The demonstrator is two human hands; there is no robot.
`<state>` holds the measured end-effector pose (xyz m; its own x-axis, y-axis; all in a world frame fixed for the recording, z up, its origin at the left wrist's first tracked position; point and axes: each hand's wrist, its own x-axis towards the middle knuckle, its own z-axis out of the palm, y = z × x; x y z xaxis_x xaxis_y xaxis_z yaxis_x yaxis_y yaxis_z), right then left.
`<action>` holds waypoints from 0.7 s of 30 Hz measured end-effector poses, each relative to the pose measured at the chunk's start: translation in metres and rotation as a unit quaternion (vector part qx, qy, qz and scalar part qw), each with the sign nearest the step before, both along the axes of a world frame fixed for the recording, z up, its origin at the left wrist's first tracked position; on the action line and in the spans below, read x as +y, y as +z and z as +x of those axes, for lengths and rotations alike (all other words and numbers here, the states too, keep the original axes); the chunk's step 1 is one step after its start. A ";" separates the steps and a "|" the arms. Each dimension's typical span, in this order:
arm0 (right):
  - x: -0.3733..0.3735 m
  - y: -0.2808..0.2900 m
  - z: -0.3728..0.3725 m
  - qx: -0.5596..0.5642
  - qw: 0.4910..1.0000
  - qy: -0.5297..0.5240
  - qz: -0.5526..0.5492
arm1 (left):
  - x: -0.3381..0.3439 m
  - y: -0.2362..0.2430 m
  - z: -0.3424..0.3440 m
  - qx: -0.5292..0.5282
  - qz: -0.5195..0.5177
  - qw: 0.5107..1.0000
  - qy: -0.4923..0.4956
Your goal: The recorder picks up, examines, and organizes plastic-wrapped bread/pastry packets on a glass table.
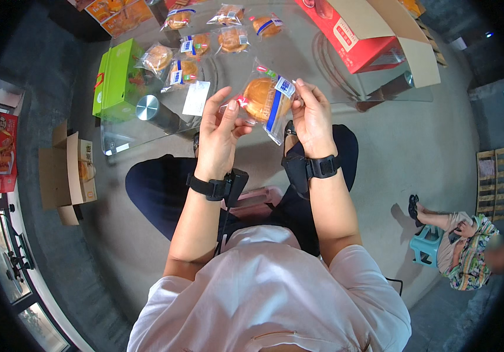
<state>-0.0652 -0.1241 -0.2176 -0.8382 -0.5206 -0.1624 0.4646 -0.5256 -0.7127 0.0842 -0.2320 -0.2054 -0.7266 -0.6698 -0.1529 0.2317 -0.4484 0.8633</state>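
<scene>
Your wrapped bun (259, 101) is held up in front of you, by the near edge of the glass desk (290, 56), between your two hands. Its clear bag faces you, with the long axis seeming to run up and down in your view, leaning a little: the top end points away over the desk, slightly left, and a lower corner points down toward your lap. The blue stripe (274, 111) runs beside the bun's middle, its lower end slanting left. Your right hand (310, 112) pinches the bag's right edge, near the label (285, 88). Your left hand (222, 126) is half curled at the left edge, thumb against it; you cannot tell how firmly it grips. Other wrapped buns (232, 39) lie beyond, near a white card (197, 98).
</scene>
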 end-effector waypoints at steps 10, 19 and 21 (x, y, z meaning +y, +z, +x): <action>0.006 0.007 0.009 0.148 0.985 0.041 0.073 | 0.001 0.022 0.004 0.041 0.071 0.997 -0.011; 0.020 0.017 0.017 0.423 0.877 0.160 0.161 | -0.006 0.022 0.007 0.045 0.127 0.991 0.005; 0.015 0.018 0.017 0.475 0.848 0.120 0.204 | -0.006 0.019 0.008 0.081 0.146 0.986 -0.014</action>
<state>-0.0479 -0.1089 -0.1999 -0.5703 -0.7572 0.3186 -0.3619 -0.1166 -0.9249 0.0927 -0.2384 -0.1861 -0.7748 -0.5937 -0.2174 0.3394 -0.6806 0.6492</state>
